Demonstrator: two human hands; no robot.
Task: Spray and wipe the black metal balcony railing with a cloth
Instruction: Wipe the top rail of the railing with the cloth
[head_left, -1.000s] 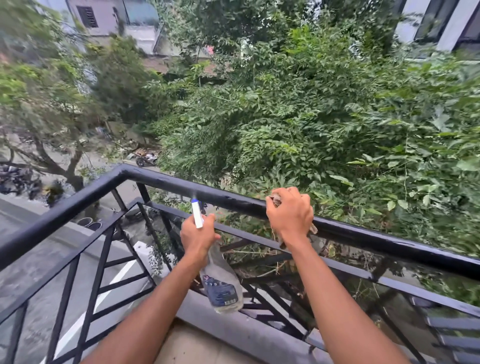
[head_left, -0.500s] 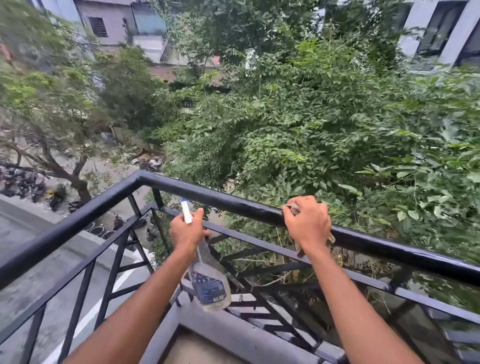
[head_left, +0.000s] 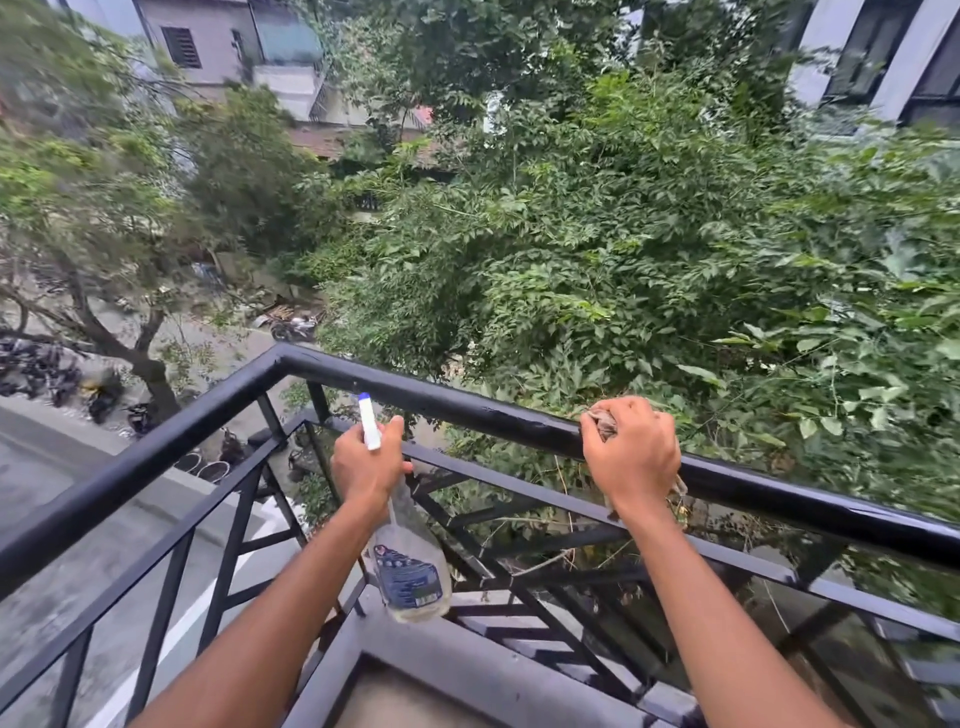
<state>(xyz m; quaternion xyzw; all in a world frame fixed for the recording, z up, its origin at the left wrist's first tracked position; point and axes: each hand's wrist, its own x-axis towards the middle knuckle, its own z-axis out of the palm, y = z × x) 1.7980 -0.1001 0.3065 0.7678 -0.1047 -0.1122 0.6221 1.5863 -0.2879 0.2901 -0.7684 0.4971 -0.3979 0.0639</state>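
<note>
Black metal balcony railing runs from a corner on the left across to the right edge. Its round top rail is glossy, with thinner bars and diagonal braces below it. The right hand sits on the top rail right of centre. Its fingers curl over the bar and clamp a crumpled brownish cloth against the metal, and a scrap of cloth shows below the wrist.

The left hand hangs just inside the railing, below the top rail and apart from it. Its fingers wrap the neck of a clear plastic spray bottle with a blue label. The bottle's white nozzle with a blue tip points up toward the rail.

The step in hand looks like wiping the top rail. It would go best with the cloth wrapped round the bar, so the top and outer face are cleaned in one pass. Firm, even pressure and long overlapping strokes toward the corner should suit it. Any spray should land on the rail just ahead of the cloth, not past it into the trees. Both grips need to be secure, since anything dropped would likely fall to the street.

The bottle seems nearly empty, with only a shallow pale pool at its base. Holding it upright should help it draw.
</note>
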